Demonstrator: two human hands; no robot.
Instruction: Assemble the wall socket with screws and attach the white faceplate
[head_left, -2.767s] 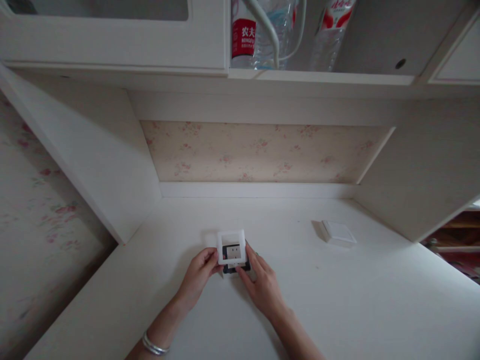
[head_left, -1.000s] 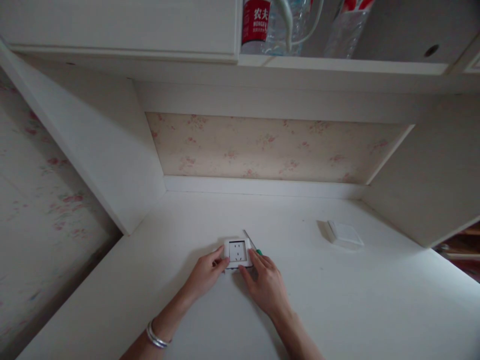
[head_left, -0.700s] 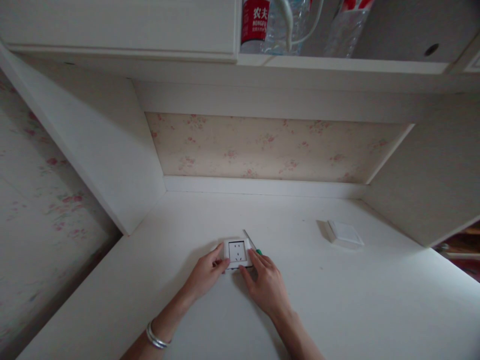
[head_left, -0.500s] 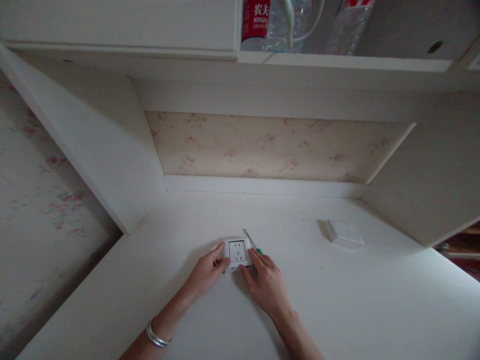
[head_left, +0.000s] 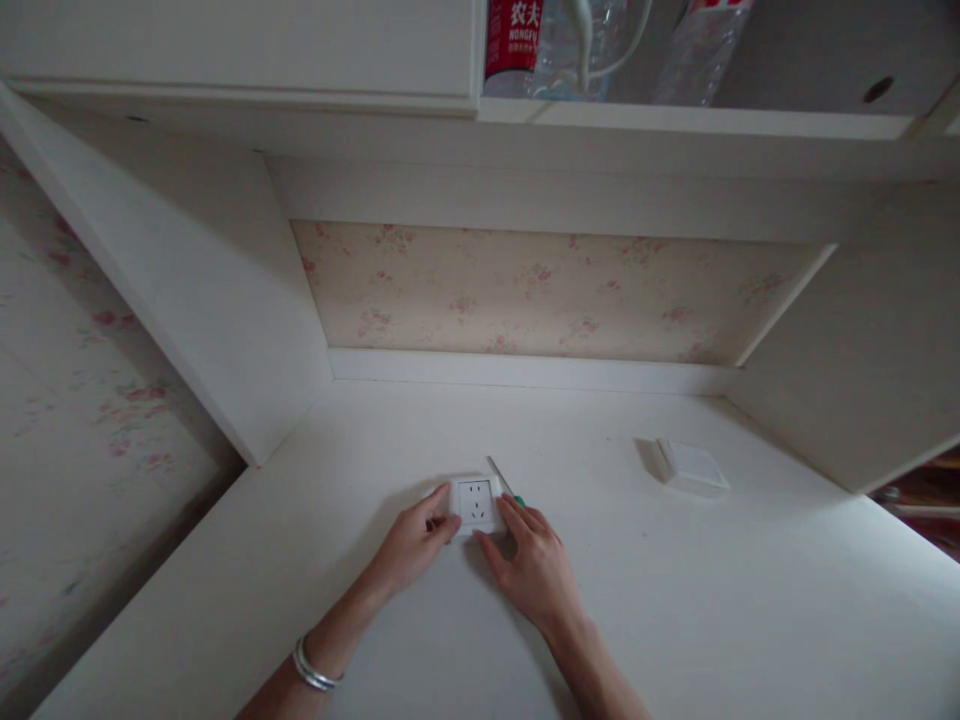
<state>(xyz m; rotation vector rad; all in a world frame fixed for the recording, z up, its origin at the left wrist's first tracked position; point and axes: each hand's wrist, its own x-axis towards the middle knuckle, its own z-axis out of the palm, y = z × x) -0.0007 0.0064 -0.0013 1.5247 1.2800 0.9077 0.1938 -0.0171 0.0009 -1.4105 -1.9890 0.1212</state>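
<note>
A white wall socket (head_left: 475, 503) with several dark slots faces up on the white desktop, between my two hands. My left hand (head_left: 415, 540) grips its left side, thumb near the lower corner and fingers at the upper one. On the right side, my right hand (head_left: 534, 570) presses its fingers against the socket's edge, with the thumb at the lower edge. Just behind the right fingers lies a screwdriver (head_left: 501, 474) with a thin metal shaft and a green handle, mostly hidden by that hand.
A white box-shaped piece (head_left: 691, 468) stands on the desktop (head_left: 675, 610) to the right. Plastic bottles (head_left: 512, 45) and a white cable (head_left: 582, 45) sit on the shelf above. Side panels (head_left: 172, 260) enclose the desk's back, with flowered wallpaper (head_left: 540, 290) behind.
The dark gap around the socket's middle insert looks thinner, and the dark line along its lower edge has gone. My right thumb has shifted slightly left. The screwdriver lies as before.
</note>
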